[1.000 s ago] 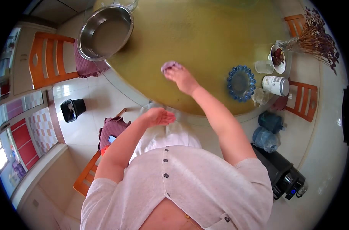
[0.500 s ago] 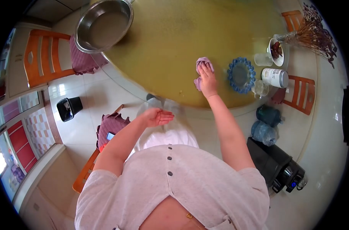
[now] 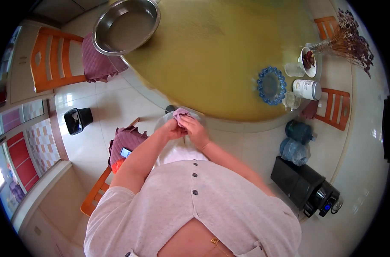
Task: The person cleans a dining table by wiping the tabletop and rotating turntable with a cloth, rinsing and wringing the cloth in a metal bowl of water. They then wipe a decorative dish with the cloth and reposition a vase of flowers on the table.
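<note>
My right hand (image 3: pixel 195 132) is closed on a bunched pink cloth (image 3: pixel 183 115) at the near edge of the table. My left hand (image 3: pixel 172 129) is cupped close against it, below and to the left, touching the cloth and the right hand. Its fingers are mostly hidden behind the right hand, so I cannot see whether they grip the cloth. Both hands are together just in front of my body, over the rim of the yellow-green tabletop (image 3: pixel 212 64).
A metal basin (image 3: pixel 126 28) stands at the table's left edge. On the right are a blue beaded glass dish (image 3: pixel 271 85), a white jar (image 3: pixel 306 89), clear cups and a bowl (image 3: pixel 307 62). Chairs, a black bin (image 3: pixel 78 120) and large water bottles (image 3: pixel 298 131) surround the table.
My right hand has drawn the cloth from the tabletop toward me and left, to meet my left hand. The small crumbs near the table edge no longer show.
</note>
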